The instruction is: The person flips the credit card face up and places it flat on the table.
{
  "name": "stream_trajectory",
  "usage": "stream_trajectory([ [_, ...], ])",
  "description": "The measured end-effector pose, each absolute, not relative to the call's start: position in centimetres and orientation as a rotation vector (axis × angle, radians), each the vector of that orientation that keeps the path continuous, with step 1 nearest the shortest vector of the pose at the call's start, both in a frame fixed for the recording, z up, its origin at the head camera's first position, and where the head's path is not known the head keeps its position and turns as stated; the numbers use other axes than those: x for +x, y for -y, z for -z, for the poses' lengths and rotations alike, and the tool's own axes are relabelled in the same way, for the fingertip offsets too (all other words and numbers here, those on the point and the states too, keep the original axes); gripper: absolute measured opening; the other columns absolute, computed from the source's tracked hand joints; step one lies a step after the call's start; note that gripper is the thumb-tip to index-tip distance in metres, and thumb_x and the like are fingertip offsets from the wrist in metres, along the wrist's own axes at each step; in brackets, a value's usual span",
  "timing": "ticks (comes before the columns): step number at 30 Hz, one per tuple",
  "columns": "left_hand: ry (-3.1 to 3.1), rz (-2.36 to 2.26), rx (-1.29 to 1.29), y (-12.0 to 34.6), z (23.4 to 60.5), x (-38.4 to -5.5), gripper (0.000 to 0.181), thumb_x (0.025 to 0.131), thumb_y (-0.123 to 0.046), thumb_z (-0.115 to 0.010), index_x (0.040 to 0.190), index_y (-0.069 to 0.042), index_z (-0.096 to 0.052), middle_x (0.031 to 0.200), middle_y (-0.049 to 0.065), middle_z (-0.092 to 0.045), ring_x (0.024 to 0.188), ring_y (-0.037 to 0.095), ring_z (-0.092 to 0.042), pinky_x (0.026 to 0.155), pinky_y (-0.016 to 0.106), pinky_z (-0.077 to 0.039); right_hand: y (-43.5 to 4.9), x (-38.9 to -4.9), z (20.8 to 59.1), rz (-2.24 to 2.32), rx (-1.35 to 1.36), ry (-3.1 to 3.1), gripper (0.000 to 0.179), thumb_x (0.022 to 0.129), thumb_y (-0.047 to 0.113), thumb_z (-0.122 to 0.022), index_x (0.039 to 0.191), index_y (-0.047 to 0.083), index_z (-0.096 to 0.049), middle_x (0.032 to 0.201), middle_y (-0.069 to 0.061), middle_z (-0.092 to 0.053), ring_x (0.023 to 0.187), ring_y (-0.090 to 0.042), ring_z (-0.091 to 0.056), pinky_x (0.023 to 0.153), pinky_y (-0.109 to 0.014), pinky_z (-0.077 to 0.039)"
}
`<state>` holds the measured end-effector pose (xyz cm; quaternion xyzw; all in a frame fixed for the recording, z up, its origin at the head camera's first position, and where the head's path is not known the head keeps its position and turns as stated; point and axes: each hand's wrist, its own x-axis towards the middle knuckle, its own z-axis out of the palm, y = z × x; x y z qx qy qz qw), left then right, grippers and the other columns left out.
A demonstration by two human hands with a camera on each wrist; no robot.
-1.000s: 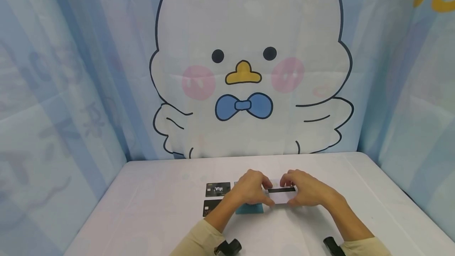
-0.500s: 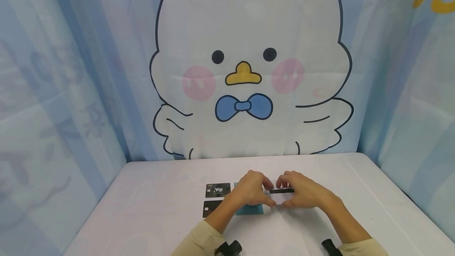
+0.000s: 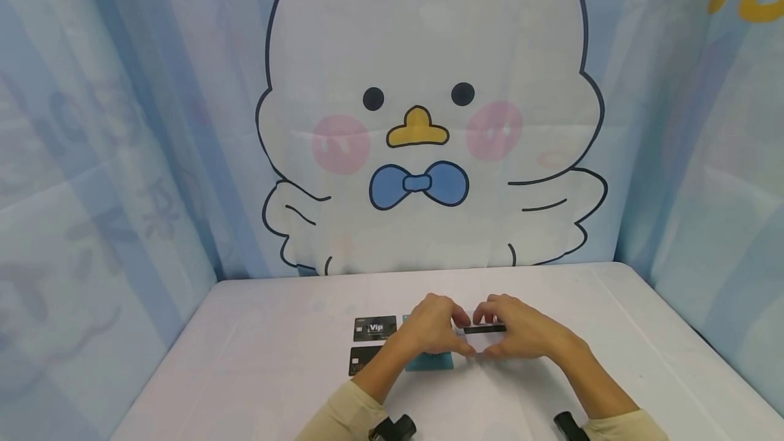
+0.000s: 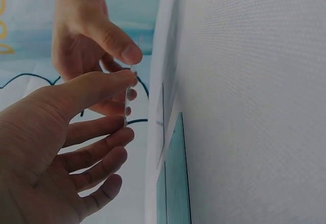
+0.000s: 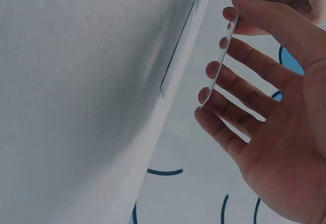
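A white card with a black stripe (image 3: pixel 480 341) is between my two hands in the head view. By its left end my left hand (image 3: pixel 431 322) pinches it, thumb in front and fingers behind. My right hand (image 3: pixel 528 329) holds the other end, its fingertips along the far edge. Seen edge-on in the wrist views, the thin card (image 5: pixel 220 71) is raised off the table. The left wrist view shows both thumbs near each other on one side of it. My left hand partly covers a teal card (image 3: pixel 431 363) lying on the table.
Two dark cards lie left of my hands: a "Vip" card (image 3: pixel 386 337) at the back and another dark card (image 3: pixel 361 361) in front, partly behind my forearm. Beneath the held card, a pale card (image 5: pixel 178 48) lies on the white table (image 3: pixel 275 359). A printed curtain (image 3: pixel 422 237) hangs behind.
My right hand has shifted slightly left, closer to my left hand, and covers more of the card's right end. My left hand has hardly moved.
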<state>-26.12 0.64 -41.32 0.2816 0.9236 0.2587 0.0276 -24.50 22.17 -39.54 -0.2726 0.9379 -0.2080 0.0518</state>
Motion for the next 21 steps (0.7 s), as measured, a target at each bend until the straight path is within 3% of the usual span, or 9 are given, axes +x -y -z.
stream_trajectory([
  [8, -2.843, -0.826, 0.844, -0.55, 41.28, -26.11, 0.04, 0.074, -0.039, -0.095, 0.108, -0.022, -0.082, 0.092, -0.014, -0.075, 0.086, 0.001, -0.059, 0.077, 0.021, -0.049, -22.47, -24.71, 39.58, 0.653, -0.812, -2.827, 0.041, 0.078, 0.035, -0.091, 0.112, 0.022, -0.071, 0.099, 0.006, -0.062, 0.094, -0.016, -0.055, 0.083, -0.035, -0.051],
  [21, -2.782, -0.946, 0.798, 0.14, 41.1, -26.39, 0.042, 0.076, -0.039, -0.094, 0.112, -0.021, -0.08, 0.099, -0.009, -0.076, 0.082, 0.003, -0.059, 0.069, 0.021, -0.05, -23.04, -25.08, 39.45, 0.721, -0.848, -2.8, 0.042, 0.08, 0.032, -0.09, 0.115, 0.02, -0.069, 0.1, 0.008, -0.063, 0.094, -0.013, -0.057, 0.078, -0.029, -0.052],
])
